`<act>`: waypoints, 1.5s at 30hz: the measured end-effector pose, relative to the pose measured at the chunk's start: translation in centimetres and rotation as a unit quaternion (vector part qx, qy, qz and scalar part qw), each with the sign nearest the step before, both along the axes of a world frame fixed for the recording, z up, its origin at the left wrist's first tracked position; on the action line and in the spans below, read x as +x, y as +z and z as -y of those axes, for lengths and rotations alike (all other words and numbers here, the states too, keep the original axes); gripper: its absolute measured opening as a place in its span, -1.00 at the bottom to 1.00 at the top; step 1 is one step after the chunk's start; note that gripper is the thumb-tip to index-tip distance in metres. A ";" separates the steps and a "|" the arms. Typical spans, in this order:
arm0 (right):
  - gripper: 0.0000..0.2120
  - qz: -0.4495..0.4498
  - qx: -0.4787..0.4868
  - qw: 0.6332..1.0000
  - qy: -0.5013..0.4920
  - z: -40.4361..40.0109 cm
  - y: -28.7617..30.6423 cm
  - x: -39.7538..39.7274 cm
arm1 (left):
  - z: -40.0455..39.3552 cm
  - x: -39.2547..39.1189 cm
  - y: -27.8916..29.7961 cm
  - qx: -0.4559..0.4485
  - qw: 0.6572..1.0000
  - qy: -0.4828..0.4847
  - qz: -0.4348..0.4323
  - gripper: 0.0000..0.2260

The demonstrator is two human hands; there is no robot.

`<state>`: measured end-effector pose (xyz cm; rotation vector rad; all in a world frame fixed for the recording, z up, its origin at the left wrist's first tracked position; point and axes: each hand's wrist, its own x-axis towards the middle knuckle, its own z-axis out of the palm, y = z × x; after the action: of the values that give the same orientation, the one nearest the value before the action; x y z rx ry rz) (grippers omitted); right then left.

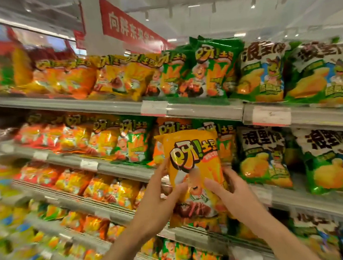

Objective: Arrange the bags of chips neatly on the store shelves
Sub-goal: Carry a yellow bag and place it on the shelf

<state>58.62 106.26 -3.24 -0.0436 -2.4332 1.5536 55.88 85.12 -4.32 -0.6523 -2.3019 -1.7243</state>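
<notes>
You are gripping a yellow chip bag upright with left hand and right hand, before stocked shelves.

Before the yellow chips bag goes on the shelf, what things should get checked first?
1. Both hands hold the yellow bag: ok. The left hand and right hand grip its sides.
2. Bag upright, front facing out: ok.
3. Matching spot: cannot tell. Orange and green bags stand right behind it; similar yellow bags sit on the shelf above.
4. Free gap on the middle shelf: cannot tell, the held bag hides it.
5. Neighbouring green-and-white bags upright: ok.
</notes>
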 end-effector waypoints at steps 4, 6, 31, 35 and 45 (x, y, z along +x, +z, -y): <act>-0.13 0.016 0.010 0.999 0.047 7.7 0.1 -4.4 | 7.4 -2.0 -0.3 0.032 0.998 0.047 0.004 -0.40; -0.05 0.022 0.014 0.997 0.075 11.2 0.0 -6.8 | 10.6 -3.2 -0.3 0.042 0.996 0.074 0.007 -0.42; -0.23 0.003 0.025 0.968 0.250 53.8 1.1 -41.2 | 52.1 -31.5 1.0 0.009 0.966 0.256 0.025 -0.36; -0.16 -0.016 0.031 0.974 0.225 60.3 0.8 -45.2 | 58.8 -36.9 0.0 0.019 0.972 0.235 0.010 -0.36; -0.29 -0.032 0.074 0.992 0.096 76.6 0.8 -53.8 | 75.2 -51.8 0.0 0.049 0.993 0.107 0.004 -0.28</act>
<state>4.83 29.67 -2.41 0.2716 -2.5566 1.4184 4.05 9.92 -4.33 -0.3674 -2.1856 -1.7274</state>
